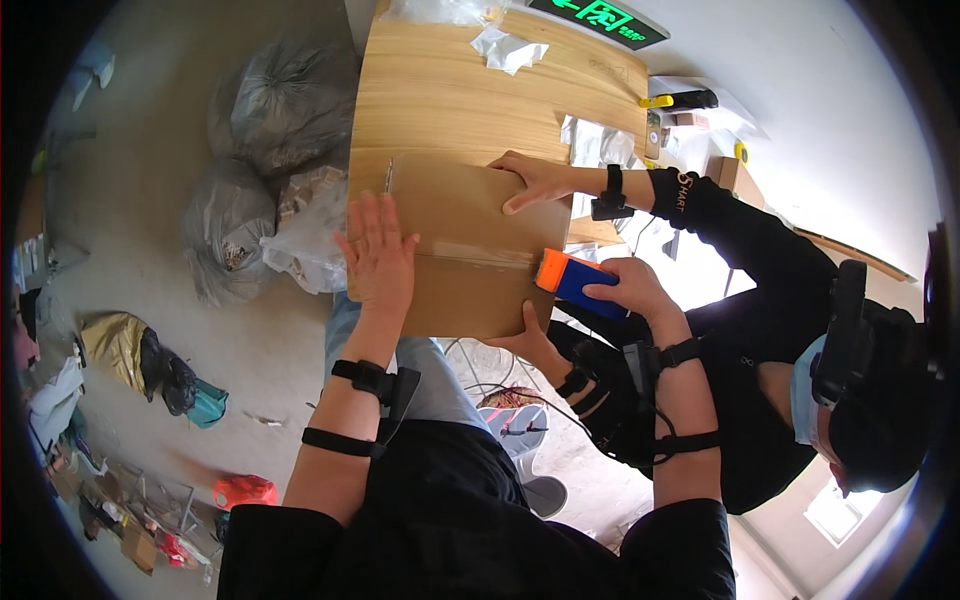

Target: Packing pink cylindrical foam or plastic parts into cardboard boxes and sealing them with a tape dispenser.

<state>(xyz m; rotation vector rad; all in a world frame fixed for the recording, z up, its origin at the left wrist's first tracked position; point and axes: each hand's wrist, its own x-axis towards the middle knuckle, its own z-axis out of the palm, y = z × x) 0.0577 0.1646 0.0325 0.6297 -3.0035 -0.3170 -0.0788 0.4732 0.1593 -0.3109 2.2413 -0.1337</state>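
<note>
A brown cardboard box (465, 212) lies at the front of the wooden table, with a seam running left to right across its top. My left hand (383, 255) rests flat against its left side, fingers stretched out. In my right hand (640, 288) is a blue and orange tape dispenser (585, 280), its orange end at the right end of the seam. A co-worker at the right steadies the box with both hands: one hand (540, 182) lies on the far part, the other hand (535, 345) grips the near right corner.
The wooden table (450, 90) stretches away beyond the box, bearing crumpled clear plastic (510, 48) and silvery packets (598, 143). Full grey bags (285, 105) stand on the floor left of it. The co-worker (770, 350) fills the right side. Cables (530, 395) hang below the box.
</note>
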